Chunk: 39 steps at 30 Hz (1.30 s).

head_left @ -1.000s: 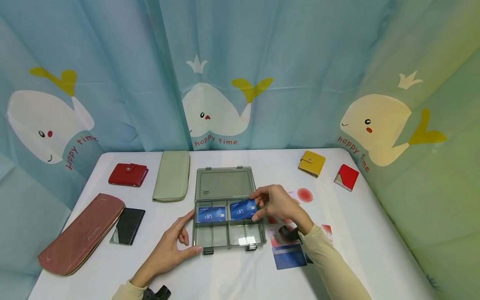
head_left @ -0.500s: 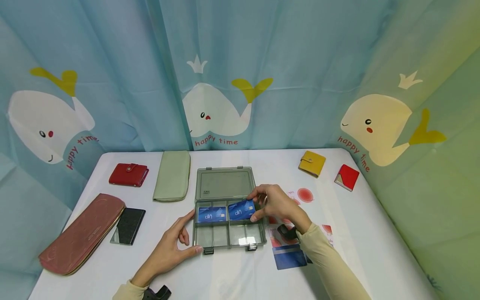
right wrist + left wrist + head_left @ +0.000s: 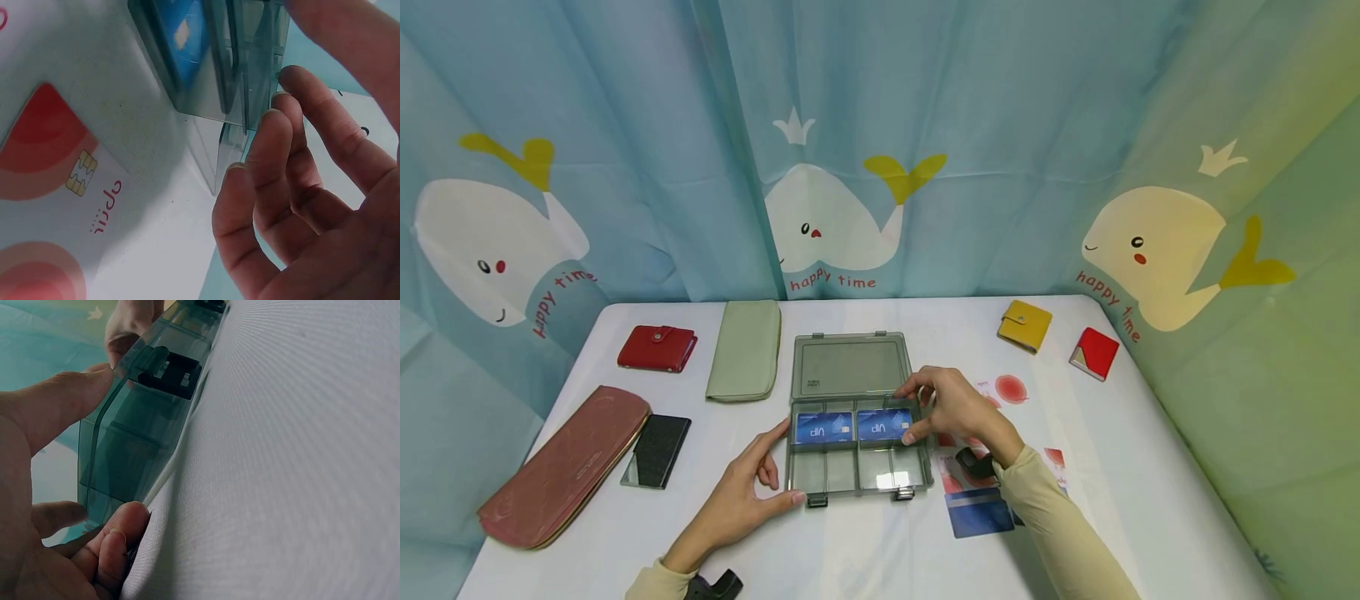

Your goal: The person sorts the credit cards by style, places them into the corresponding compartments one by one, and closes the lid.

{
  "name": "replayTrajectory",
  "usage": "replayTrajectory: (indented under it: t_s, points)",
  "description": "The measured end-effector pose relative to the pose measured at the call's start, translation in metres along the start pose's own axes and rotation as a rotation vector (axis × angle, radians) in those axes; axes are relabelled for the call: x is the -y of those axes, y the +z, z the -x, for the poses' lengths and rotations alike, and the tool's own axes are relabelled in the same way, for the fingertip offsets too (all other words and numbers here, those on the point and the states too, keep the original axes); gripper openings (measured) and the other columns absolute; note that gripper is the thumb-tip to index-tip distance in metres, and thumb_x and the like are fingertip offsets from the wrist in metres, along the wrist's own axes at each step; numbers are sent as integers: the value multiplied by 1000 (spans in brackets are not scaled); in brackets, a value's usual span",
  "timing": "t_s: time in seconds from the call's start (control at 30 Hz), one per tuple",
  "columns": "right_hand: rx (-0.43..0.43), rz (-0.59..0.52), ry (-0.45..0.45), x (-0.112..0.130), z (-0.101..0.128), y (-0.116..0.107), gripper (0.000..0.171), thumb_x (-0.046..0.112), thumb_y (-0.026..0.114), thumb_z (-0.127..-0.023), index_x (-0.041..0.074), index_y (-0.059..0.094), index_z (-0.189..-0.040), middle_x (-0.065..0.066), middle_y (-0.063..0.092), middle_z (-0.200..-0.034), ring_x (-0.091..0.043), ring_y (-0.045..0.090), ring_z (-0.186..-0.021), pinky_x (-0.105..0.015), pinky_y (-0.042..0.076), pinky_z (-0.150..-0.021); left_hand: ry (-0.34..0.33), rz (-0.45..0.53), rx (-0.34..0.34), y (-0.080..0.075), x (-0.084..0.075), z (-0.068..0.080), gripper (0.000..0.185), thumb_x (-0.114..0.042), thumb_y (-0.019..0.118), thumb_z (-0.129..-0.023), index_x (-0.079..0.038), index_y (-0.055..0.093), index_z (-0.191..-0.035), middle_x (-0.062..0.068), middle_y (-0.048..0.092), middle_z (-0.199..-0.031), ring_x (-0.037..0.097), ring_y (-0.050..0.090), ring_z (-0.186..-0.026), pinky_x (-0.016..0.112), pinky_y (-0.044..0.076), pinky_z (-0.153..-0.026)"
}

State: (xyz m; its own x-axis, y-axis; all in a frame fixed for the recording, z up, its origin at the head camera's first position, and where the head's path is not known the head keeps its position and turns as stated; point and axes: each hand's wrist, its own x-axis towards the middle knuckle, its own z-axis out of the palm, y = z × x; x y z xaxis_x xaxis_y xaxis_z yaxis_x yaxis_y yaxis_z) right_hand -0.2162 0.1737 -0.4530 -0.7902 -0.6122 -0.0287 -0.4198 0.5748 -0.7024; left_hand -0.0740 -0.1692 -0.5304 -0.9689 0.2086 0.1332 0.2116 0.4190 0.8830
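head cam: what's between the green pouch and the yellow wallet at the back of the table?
Head view: the storage box's open lid lies between green pouch and yellow wallet.

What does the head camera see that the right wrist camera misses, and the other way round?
Only the head view shows the whole table: the left hand steadying the grey compartment box, the red wallet, green pouch and yellow wallet.

Only the right wrist view shows the chip and lettering on a red card lying beside the box.

Both show the right hand at the box's right edge and a blue card lying in a compartment.
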Motion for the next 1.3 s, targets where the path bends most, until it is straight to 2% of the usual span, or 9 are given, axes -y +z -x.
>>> replayTrajectory:
  t_s: [0.37, 0.57, 0.67, 0.77, 0.87, 1.03, 1.1, 1.2, 1.3]
  points:
    - [-38, 9, 8, -9, 11, -10, 59, 27, 103, -66, 12, 80, -118, -4, 72, -103, -20, 62, -86, -28, 53, -75, -5, -6, 2, 0, -1, 0, 97, -31, 93, -84, -10, 41, -163, -1, 56, -86, 6, 50, -77, 26, 44, -75]
    - [-108, -36, 14, -22, 24, -33, 57, 22, 101, -70, 9, 78, -121, -13, 74, -105, -27, 63, -88, -36, 55, -79, -1, -11, 1, 0, -1, 0, 97, -31, 93, -84, -10, 41, -163, -3, 55, -86, 6, 50, -77, 26, 44, -75]
    - [-160, -53, 23, -33, 34, -48, 53, 17, 99, -75, 9, 78, -123, -16, 74, -108, -28, 62, -90, -33, 55, -80, -2, -15, 1, 0, -1, 0, 96, -31, 92, -84, -10, 41, -163, -3, 55, -86, 6, 50, -77, 26, 44, -75]
    - [-222, -128, 13, -47, 44, -63, 48, 9, 95, -79, 8, 77, -124, -16, 71, -105, -30, 62, -88, -28, 55, -77, -5, -16, 1, 0, -1, 0, 97, -31, 92, -84, -9, 41, -163, -2, 55, -86, 6, 50, -77, 26, 43, -75]
    - [-279, -200, 8, -61, 55, -79, 46, 3, 91, -81, 6, 76, -125, -8, 68, -101, -25, 63, -87, -24, 56, -76, -1, -18, 1, 1, -1, 1, 96, -30, 92, -84, -9, 41, -163, -3, 55, -85, 6, 50, -77, 26, 43, -75]
    - [-352, -215, 30, -83, 70, -99, 47, 0, 87, -85, -1, 72, -129, 3, 67, -99, -23, 62, -88, -21, 56, -78, 4, -23, 0, 1, 0, 1, 96, -30, 92, -84, -8, 41, -162, -4, 55, -85, 5, 50, -77, 26, 43, -75]
    - [-368, -207, 45, -92, 74, -104, 47, -1, 86, -85, -2, 71, -130, 3, 68, -99, -24, 62, -88, -20, 56, -78, 0, -27, 1, 1, 0, 1, 96, -31, 92, -84, -9, 42, -162, -4, 55, -85, 5, 49, -77, 26, 43, -75]
    - [-368, -196, 88, -106, 81, -108, 48, 0, 85, -87, -3, 70, -132, 1, 69, -100, -18, 63, -87, -20, 57, -78, -5, -27, 0, 1, 0, 1, 96, -31, 92, -84, -10, 42, -162, -5, 54, -85, 5, 49, -77, 26, 42, -75]
    - [-346, -178, 140, -120, 85, -108, 51, 5, 86, -88, -5, 68, -135, -9, 70, -105, -14, 63, -88, -20, 57, -79, -2, -23, -1, 1, 0, 1, 96, -32, 92, -84, -10, 42, -162, -4, 55, -85, 6, 50, -77, 26, 43, -75]
